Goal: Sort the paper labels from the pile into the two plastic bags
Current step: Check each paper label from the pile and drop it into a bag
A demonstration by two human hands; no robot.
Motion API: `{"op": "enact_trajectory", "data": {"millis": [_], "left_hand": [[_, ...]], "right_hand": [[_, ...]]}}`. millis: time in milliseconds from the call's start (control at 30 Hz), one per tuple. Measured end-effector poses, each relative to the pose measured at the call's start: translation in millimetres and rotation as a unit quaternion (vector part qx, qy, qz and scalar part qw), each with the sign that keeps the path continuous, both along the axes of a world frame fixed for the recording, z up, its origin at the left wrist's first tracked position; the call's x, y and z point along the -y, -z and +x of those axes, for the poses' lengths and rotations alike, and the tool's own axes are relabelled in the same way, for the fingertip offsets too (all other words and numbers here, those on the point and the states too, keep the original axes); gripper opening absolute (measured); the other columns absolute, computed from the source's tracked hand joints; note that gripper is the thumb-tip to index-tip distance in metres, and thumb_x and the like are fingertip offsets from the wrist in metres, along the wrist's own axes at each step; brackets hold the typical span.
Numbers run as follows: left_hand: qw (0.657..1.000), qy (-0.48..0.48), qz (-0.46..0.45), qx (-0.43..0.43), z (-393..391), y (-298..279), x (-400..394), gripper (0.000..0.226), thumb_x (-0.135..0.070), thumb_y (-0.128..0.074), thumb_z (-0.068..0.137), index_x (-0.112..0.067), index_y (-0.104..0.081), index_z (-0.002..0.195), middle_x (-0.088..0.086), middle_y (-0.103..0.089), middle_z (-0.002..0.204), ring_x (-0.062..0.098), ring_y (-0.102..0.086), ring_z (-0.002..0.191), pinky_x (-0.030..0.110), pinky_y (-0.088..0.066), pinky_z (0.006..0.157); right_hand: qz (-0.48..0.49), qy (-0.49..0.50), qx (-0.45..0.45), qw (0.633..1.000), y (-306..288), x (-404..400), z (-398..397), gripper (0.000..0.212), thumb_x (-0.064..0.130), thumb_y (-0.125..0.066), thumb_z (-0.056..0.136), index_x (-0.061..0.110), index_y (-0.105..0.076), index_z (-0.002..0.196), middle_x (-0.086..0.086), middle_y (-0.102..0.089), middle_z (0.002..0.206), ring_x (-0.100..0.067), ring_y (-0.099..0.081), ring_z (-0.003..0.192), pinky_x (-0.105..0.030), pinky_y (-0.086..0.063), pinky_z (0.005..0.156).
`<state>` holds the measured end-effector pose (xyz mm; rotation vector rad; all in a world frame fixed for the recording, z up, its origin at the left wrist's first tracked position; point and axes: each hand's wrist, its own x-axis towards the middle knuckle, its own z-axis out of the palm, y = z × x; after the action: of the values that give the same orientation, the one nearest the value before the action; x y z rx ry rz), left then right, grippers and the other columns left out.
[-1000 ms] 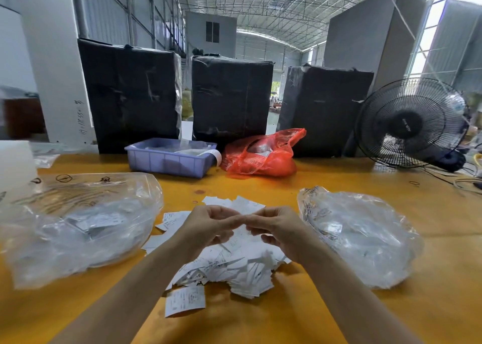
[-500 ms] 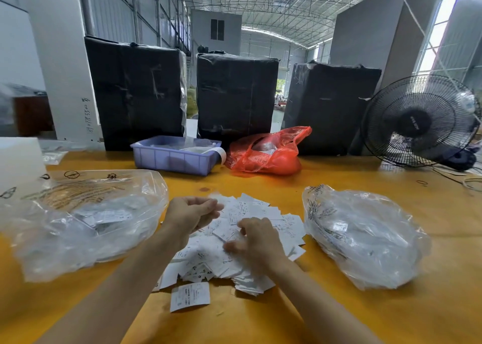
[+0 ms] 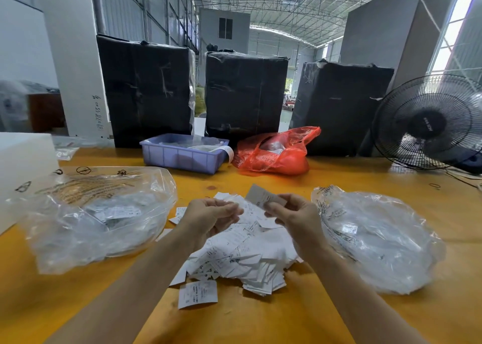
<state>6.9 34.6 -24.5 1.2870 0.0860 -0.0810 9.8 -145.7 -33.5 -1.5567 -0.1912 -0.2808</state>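
On the orange table [image 3: 326, 187], left to right: clear bag [image 3: 78, 221], my left hand [image 3: 208, 220] loosely curled and holding nothing, label pile [image 3: 242, 260], right hand [image 3: 294, 217] pinching one label [image 3: 260, 196], second bag [image 3: 378, 239]. Warehouse behind, black-wrapped boxes [image 3: 245, 93], fan [image 3: 427, 122].

Matt paper labels [image 3: 240, 255], glossy clear plastic bags [image 3: 99, 213], smooth yellow table [image 3: 300, 317] w/ slight sheen.

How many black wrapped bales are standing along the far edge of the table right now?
3. One stands at the left, behind the blue tray; one in the middle; one at the right, behind the red bag and beside the fan. None seem hidden.
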Motion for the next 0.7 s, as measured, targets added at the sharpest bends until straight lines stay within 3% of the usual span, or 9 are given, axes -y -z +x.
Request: {"op": "enact_trajectory", "data": {"millis": [133, 400, 700], "left_hand": [[1.0, 0.012, 0.011, 0.004, -2.9, 1.5, 4.8, 0.013, 0.001, -0.071, 0.078, 0.004, -0.063, 0.088, 0.013, -0.073, 0.071, 0.016, -0.071, 0.059, 0.017, -0.052, 0.051], [0.999, 0.011, 0.038, 0.012, -5.1, -0.9, 5.1, 0.024, -0.005, -0.074, 0.076, 0.007, -0.065, 0.095, 0.015, -0.074, 0.079, 0.017, -0.072, 0.064, 0.018, -0.053, 0.053], [0.997, 0.013, 0.081, 0.015, -3.4, 0.6, 2.0, 0.02, -0.016, -0.074, 0.077, -0.004, -0.071, 0.092, 0.008, -0.075, 0.083, 0.012, -0.071, 0.068, 0.021, -0.051, 0.061]], "right_hand": [[0.069, -0.023, 0.001, 0.997, -9.3, -0.1, -2.7, 0.008, 0.003, -0.069, 0.081, 0.009, -0.067, 0.085, -0.001, -0.071, 0.068, -0.01, -0.064, 0.058, -0.021, -0.047, 0.056], [0.007, -0.006, 0.014, 1.0, -8.0, -0.9, -4.7, 0.012, -0.002, -0.069, 0.079, 0.009, -0.066, 0.08, -0.01, -0.068, 0.07, -0.015, -0.059, 0.055, -0.025, -0.046, 0.055], [-0.045, -0.032, -0.003, 0.998, -6.7, -2.5, -5.6, 0.014, -0.004, -0.069, 0.079, 0.009, -0.065, 0.078, -0.004, -0.068, 0.065, -0.008, -0.058, 0.05, -0.018, -0.046, 0.05]]}}
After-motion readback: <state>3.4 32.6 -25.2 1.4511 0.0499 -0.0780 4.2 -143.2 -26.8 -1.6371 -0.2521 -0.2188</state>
